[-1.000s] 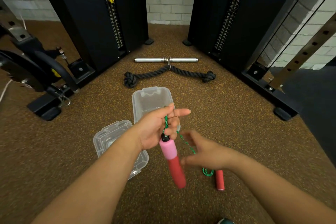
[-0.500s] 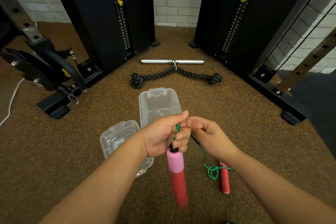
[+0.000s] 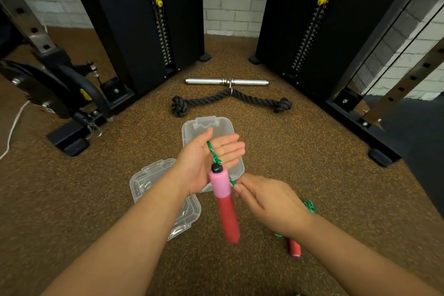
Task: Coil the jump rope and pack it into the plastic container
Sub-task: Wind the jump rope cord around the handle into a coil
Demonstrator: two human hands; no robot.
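Half a second ago the left hand (image 3: 208, 158) was clenched on the green cord (image 3: 212, 151); now it lies open and flat over the clear container (image 3: 208, 125), cord draped across the palm and the pink-and-red handle (image 3: 223, 202) hanging below, lid (image 3: 144, 180) on the floor at near left. The right hand (image 3: 269, 202) pinches the cord beside that handle. It hides most of the slack and the second handle (image 3: 295, 247), with open floor to the right.

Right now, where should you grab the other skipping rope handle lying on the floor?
Probably around the middle of the second handle, coming from above: it lies flat on the floor, its rope end tucked under the right hand, only the red foam shaft showing.
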